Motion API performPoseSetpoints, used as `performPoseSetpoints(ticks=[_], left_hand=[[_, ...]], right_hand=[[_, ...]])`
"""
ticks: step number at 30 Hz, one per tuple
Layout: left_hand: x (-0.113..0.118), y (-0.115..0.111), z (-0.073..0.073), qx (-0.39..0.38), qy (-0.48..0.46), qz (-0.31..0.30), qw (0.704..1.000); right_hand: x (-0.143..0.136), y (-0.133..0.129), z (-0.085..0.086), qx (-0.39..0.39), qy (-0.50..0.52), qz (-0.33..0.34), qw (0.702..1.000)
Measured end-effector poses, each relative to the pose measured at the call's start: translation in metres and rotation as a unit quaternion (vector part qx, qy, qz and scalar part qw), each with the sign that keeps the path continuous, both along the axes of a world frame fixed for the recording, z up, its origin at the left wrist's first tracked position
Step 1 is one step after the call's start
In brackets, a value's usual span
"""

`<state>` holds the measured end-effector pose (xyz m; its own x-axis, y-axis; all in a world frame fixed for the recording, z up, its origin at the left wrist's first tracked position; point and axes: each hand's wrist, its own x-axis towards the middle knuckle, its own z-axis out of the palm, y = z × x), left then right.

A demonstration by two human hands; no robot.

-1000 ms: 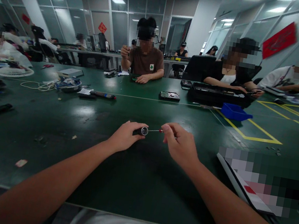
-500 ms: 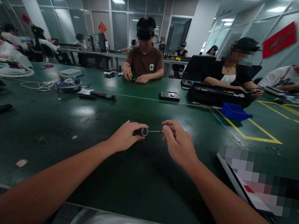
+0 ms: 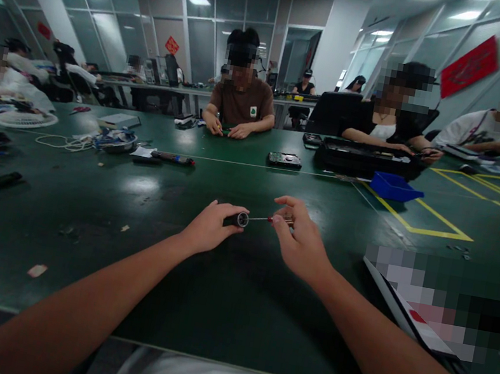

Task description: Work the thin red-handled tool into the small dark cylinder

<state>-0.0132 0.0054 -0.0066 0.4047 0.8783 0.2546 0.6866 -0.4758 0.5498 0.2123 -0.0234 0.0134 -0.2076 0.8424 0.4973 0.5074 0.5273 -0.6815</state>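
Note:
My left hand (image 3: 211, 226) is closed round a black cylinder (image 3: 239, 219) whose round end, with a light rim, faces right and toward me. My right hand (image 3: 301, 238) pinches a small screwdriver (image 3: 280, 219) with a red collar and a see-through handle. Its thin metal shaft points left at the cylinder's open end; whether the tip touches inside cannot be made out. The index finger of the right hand is raised off the handle. Both hands are above the green table (image 3: 228, 312), and my left fingers hide most of the cylinder's body.
A hard drive (image 3: 284, 160) lies ahead, with a blue bin (image 3: 396, 187) and a black case (image 3: 363, 160) to its right. A white-edged panel (image 3: 407, 311) lies by my right forearm. Cables (image 3: 113, 140) are at the left. A person (image 3: 243, 102) sits opposite.
The fingers of my right hand have shifted on the screwdriver handle, with the index finger lifting and more of the handle showing. My left hand and the cylinder stay in place.

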Motion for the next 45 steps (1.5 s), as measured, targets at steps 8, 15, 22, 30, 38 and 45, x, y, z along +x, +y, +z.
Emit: performPoseSetpoints(ticks=[8,15,22,30,38,45], left_hand=[[0.0,0.0002,-0.0002,0.007,0.001,0.006,1.0],[-0.0005,0.0,-0.0009,0.01,0.002,-0.001,1.0],[-0.0005,0.0,-0.0001,0.009,0.004,0.001,1.0],[-0.0006,-0.0002,-0.0002,0.01,0.008,0.001,1.0],[-0.0016,-0.0005,0.0013,0.013,-0.003,0.01,1.0],[-0.0007,-0.0005,0.001,0.002,-0.005,0.005,1.0]], right_hand=[[-0.0015,0.0009,-0.0001,0.007,0.003,-0.017,1.0],[-0.0012,0.0039,-0.0035,0.022,0.007,-0.021,0.999],[-0.001,0.0034,-0.0058,0.024,0.004,0.002,1.0],[-0.0009,0.0023,-0.0041,0.03,-0.002,0.012,0.999],[0.0011,0.0028,0.0005,-0.008,-0.009,-0.021,1.0],[0.0004,0.0057,-0.0037,-0.03,0.043,-0.04,0.998]])
